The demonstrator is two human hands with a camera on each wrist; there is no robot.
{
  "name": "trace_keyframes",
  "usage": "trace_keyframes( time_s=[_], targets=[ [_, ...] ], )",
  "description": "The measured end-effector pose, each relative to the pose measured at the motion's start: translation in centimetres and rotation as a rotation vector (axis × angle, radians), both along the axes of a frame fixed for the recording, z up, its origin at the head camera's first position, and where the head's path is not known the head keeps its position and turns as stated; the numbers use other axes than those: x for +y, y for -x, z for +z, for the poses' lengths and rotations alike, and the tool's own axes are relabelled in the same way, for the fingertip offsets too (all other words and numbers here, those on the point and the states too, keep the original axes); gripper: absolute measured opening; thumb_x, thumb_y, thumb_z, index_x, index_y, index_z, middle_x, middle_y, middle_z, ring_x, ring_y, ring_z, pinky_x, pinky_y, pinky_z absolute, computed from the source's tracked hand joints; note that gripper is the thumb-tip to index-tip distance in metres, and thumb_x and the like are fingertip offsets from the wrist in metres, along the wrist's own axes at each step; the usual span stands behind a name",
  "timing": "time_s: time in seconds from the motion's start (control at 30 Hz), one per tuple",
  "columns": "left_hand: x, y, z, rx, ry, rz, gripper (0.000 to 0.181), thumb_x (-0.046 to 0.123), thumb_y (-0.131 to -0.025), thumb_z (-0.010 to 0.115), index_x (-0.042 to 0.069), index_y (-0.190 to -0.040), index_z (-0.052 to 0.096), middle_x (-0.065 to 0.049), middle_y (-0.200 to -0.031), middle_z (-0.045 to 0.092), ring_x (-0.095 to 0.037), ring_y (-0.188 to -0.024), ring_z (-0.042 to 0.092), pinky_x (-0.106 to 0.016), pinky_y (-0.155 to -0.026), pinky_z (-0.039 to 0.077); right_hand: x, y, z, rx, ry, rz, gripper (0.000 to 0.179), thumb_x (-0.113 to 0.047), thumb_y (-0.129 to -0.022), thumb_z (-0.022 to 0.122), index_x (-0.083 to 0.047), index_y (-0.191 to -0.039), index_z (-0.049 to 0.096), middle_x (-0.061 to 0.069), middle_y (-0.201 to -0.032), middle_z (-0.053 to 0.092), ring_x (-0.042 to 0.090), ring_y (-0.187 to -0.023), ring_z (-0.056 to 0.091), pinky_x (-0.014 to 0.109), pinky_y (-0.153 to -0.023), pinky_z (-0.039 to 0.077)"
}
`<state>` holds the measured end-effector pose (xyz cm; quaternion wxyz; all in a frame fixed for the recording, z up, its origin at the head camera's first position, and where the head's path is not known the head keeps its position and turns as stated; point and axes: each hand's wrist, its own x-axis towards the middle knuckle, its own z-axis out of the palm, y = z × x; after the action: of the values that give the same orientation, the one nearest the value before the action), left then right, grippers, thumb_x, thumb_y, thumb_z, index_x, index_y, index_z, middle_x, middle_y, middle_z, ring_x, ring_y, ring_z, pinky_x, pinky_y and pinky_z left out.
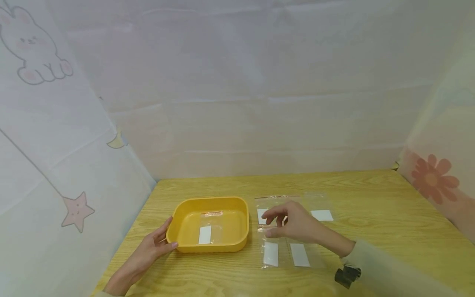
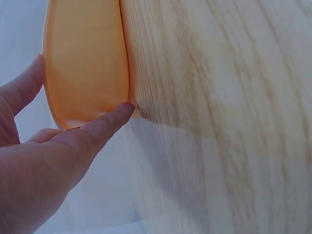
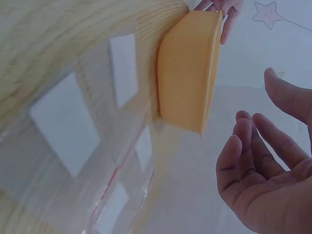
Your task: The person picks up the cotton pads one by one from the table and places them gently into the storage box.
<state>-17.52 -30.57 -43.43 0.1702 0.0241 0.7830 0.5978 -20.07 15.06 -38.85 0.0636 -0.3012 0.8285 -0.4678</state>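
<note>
A yellow tray (image 1: 215,248) sits on a wood-grain tabletop (image 1: 219,272), mouth facing up, its long axis running side to side before the person. Inside the tray a clear bag (image 1: 217,231) lies flat, its reddish strip along the far edge, a white insert (image 1: 204,235) at its near left with the long axis pointing away from the person. At the tray's near-left corner the left hand (image 1: 150,249) presses its fingers and thumb to the rim and outer wall, its grip spread apart. To the right of the tray, white inserts show through more clear bags (image 1: 282,253) in two rows; the two near inserts point away from the person, while the far-right one lies sideways. Above these bags, right of the tray, hovers the right hand (image 1: 295,222), its fingers bent and its grip apart, thumb clear of the fingertips and holding nothing. A black band (image 1: 347,276) circles the sleeve behind it. Beyond the tray rises a pale backdrop (image 1: 241,123), with a pink star (image 1: 78,211) to the tray's left and a red flower (image 1: 432,179) far to its right.
</note>
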Motion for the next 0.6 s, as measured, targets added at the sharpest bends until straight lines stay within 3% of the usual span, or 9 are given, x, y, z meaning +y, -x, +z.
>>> trace_keyframes(
  time_s=[0.13,0.37,0.5,0.6],
  targets=[
    [0.0,-0.1,0.0,0.005,-0.01,-0.003,0.092,0.016,-0.104,0.07,0.01,-0.171,0.006,-0.023,-0.172,0.009,-0.049,-0.152,0.024,-0.043,-0.11,0.049,2.3,-0.9,-1.6,0.011,0.003,-0.019,0.036,-0.019,-0.086,0.091,-0.007,-0.118,0.08,-0.005,-0.098,0.074,0.008,-0.063,0.054,0.024,-0.054,0.045],
    [0.1,-0.2,-0.1,0.011,-0.007,-0.008,0.091,0.016,-0.105,0.069,0.009,-0.17,0.007,-0.025,-0.172,0.01,-0.05,-0.152,0.024,-0.04,-0.108,0.05,6.1,-2.2,-4.6,-0.002,-0.023,-0.055,0.043,-0.023,-0.084,0.092,-0.003,-0.119,0.078,0.006,-0.105,0.074,0.005,-0.063,0.042,0.024,-0.05,0.034],
    [0.1,-0.2,0.0,0.003,-0.003,-0.004,0.09,0.016,-0.105,0.069,0.01,-0.171,0.008,-0.025,-0.172,0.01,-0.05,-0.152,0.024,-0.041,-0.108,0.051,7.5,-3.0,-5.8,-0.004,-0.032,-0.057,0.048,-0.026,-0.083,0.093,-0.002,-0.121,0.076,0.009,-0.114,0.07,0.008,-0.067,0.038,0.026,-0.055,0.034],
    [0.1,-0.3,0.0,0.0,0.001,0.001,0.091,0.016,-0.104,0.07,0.01,-0.171,0.008,-0.025,-0.172,0.011,-0.051,-0.151,0.025,-0.044,-0.108,0.051,8.0,-3.4,-6.6,0.035,-0.089,-0.078,0.053,-0.031,-0.08,0.094,-0.004,-0.123,0.077,0.006,-0.116,0.066,0.013,-0.078,0.048,0.027,-0.062,0.043]
  ],
)
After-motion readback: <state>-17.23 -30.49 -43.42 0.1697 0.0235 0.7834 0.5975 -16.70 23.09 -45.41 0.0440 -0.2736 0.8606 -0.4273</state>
